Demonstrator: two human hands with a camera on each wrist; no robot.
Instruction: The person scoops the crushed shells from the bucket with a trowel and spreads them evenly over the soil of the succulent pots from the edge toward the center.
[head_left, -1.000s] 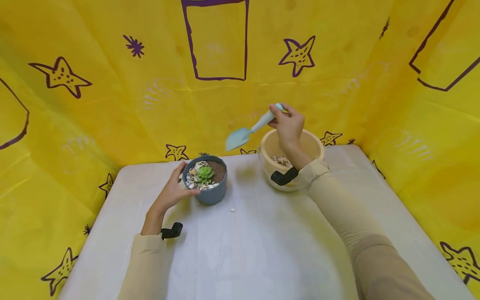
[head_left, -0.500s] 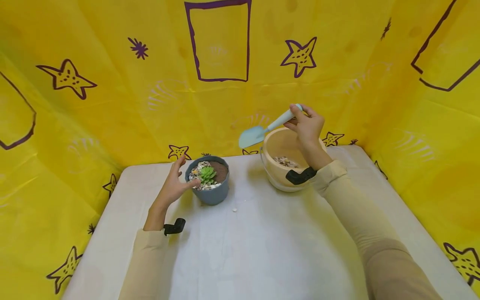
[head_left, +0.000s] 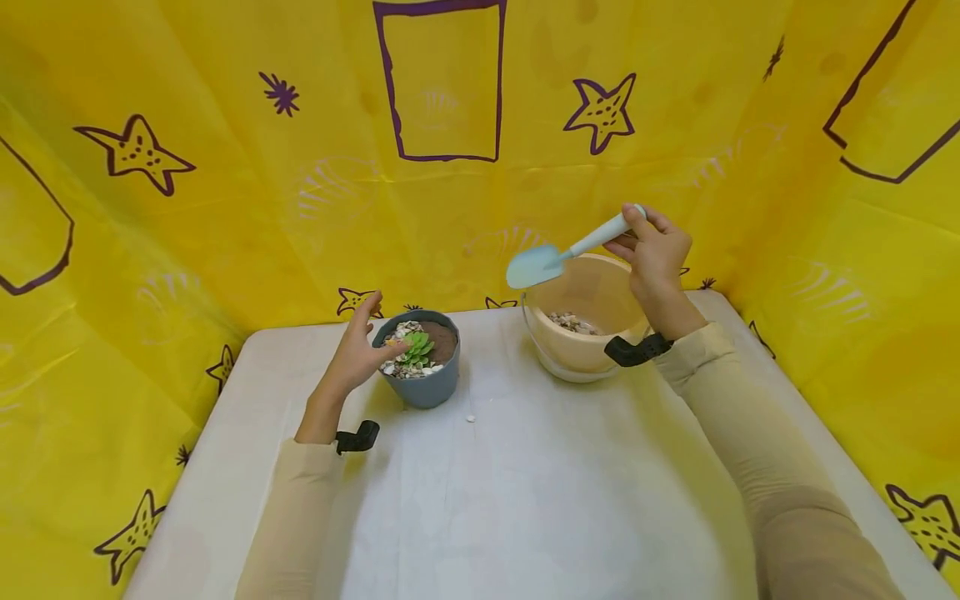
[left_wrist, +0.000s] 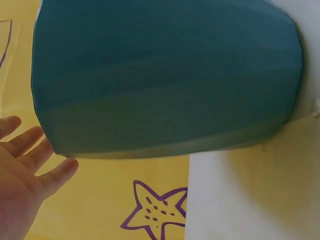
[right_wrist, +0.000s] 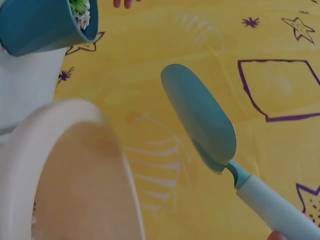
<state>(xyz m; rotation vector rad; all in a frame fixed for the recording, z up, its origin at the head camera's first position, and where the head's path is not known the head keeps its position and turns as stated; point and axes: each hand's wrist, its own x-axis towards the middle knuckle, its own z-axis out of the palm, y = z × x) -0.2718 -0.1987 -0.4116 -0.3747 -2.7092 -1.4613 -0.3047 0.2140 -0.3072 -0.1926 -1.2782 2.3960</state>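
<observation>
In the head view my right hand point(head_left: 660, 254) grips a light blue trowel point(head_left: 536, 267) by the end of its handle, above the rim of a pale orange bucket point(head_left: 551, 333). The trowel's blade point(right_wrist: 200, 112) looks bare in the right wrist view. Pebbles point(head_left: 572, 323) lie at the bottom of the bucket. My left hand point(head_left: 356, 354) is beside a blue-grey plant pot point(head_left: 423, 387), fingers extended and thumb over its rim. Whether it touches the pot I cannot tell. The pot holds a green succulent point(head_left: 417, 350), white pebbles point(head_left: 408, 369) on one side and brown soil point(head_left: 441, 339) on the other.
One small white pebble point(head_left: 471, 418) lies on the white-covered table point(head_left: 525, 500), in front of the pot. Yellow cloth walls point(head_left: 442, 217) with purple drawings rise behind and at both sides, close to the table's edges.
The right hand has carried the trowel to the right, from between pot and bucket to over the bucket. The left hand has let go of the pot's side and lifted slightly toward its rim.
</observation>
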